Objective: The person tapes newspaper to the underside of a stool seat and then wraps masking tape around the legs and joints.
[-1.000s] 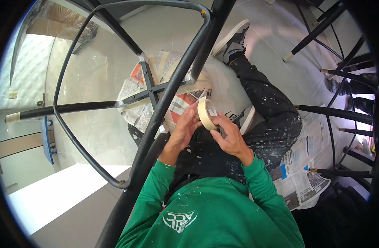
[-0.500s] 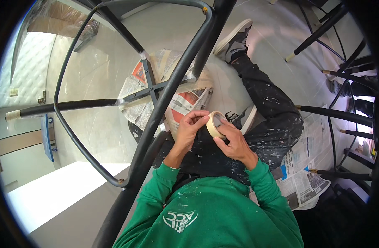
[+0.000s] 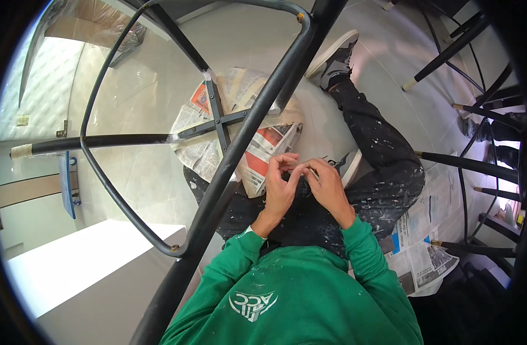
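My left hand (image 3: 279,188) and my right hand (image 3: 330,191) meet in front of my lap, fingers bent and tips pinched close together. Whatever lies between the fingertips is too small or hidden to make out. Just beyond them is an upturned stool with black legs (image 3: 105,140) and a dark metal cross brace (image 3: 218,122). Its round seat (image 3: 197,152) is wrapped in newspaper and strips of tape. The stool's bent black ring (image 3: 89,115) arches over at the left, and one thick leg slants close past my left hand.
Several black stool legs (image 3: 470,160) with pale or brass-coloured tips stick in from the right. Newspaper sheets (image 3: 416,259) lie beside my paint-spotted trousers (image 3: 384,184). A white box-like surface (image 3: 102,264) stands lower left, near a blue board (image 3: 66,185) on wheels.
The roll of masking tape held between my hands has gone out of sight. My fingertips have come together, and the view has shifted slightly.
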`<state>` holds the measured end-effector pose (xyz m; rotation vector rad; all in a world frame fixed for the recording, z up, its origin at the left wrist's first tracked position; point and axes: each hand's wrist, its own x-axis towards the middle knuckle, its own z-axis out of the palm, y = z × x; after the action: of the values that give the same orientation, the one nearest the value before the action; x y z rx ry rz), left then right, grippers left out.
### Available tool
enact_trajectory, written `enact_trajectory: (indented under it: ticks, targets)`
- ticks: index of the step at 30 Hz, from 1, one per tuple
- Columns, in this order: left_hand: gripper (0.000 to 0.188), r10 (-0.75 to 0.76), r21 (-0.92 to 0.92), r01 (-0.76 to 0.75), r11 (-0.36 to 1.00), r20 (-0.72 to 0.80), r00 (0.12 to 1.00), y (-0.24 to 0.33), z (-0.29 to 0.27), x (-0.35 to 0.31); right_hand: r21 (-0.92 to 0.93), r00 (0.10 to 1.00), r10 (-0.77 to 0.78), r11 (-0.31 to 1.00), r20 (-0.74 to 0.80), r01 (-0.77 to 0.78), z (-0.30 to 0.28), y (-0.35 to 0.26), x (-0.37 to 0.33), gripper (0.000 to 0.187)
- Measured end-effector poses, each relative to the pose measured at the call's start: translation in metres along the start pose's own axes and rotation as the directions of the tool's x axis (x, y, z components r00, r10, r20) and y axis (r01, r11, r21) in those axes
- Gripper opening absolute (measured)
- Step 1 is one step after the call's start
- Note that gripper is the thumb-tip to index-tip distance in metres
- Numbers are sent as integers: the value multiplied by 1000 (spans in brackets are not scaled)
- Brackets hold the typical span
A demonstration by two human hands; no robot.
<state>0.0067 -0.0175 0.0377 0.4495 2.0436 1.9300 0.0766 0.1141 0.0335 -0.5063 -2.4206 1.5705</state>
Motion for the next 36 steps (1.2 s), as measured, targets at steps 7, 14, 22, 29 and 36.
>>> enact_trajectory:
  ticks: [7,14,22,29,36]
  targets:
    - [30,-201,-107,189,976,-120,972,-53,-7,11,-197,995,-97,976,-22,91,17,0,2,13]
    - [16,-133,9,143,990,-319,938,-37,-39,41,-438,989,-103,898,-108,46,23,54,37,37]
    - [16,51,246,25,969,-296,954,-47,-57,33,-307,974,-92,951,-205,25,37,53,41,50]
    - [14,-31,246,94,965,-249,968,-49,-48,21,516,931,360,787,61,-339,95,34,46,30]
    - [15,123,597,15,802,-191,974,-40,-43,20,311,947,270,928,-176,-207,108,25,47,20]
